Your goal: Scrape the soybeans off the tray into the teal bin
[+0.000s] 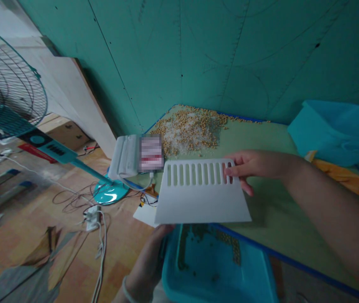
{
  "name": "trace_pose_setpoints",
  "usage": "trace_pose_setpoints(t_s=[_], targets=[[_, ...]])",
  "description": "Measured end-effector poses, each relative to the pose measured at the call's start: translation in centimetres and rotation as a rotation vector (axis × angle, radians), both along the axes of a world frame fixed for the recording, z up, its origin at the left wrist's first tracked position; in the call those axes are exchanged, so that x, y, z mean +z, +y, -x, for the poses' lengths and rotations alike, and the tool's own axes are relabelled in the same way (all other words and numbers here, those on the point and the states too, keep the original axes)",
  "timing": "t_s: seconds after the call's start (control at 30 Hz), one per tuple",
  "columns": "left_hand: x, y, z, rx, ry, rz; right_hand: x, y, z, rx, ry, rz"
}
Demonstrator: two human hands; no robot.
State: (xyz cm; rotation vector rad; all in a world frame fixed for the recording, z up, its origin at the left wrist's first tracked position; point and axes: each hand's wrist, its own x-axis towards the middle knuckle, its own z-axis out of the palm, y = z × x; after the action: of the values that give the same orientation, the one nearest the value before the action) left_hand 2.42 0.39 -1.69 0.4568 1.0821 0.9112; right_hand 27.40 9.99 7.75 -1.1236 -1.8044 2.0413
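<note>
Presently we pinch the slotted scraper (200,204) in our right hand (244,167), our left hand (151,252) gripping the tub (170,275).

The sheet (203,206) is plain white, the tub (252,273) bright turquoise-blue. The surface (255,141) is pale green — edged in blue — and the beans (184,120) golden tan.
</note>
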Motion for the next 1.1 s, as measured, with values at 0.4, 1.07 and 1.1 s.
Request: trace_pose_setpoints(t_s=[0.4, 1.07, 1.1], targets=[[-4.3, 1.0, 1.4, -0.104, 0.218, -0.144, 2.6, 0.5, -4.1, -0.536, -0.104, -0.37], [-9.3, 2.9, 3.1, -0.23, 0.344, -0.032, 0.8, 0.9, -0.6, -0.359, -0.472, -0.65], [-9.5, 3.0, 3.2, -0.237, 0.353, -0.026, 0.9, 0.7, -0.3, -0.358, -0.516, -0.71]])
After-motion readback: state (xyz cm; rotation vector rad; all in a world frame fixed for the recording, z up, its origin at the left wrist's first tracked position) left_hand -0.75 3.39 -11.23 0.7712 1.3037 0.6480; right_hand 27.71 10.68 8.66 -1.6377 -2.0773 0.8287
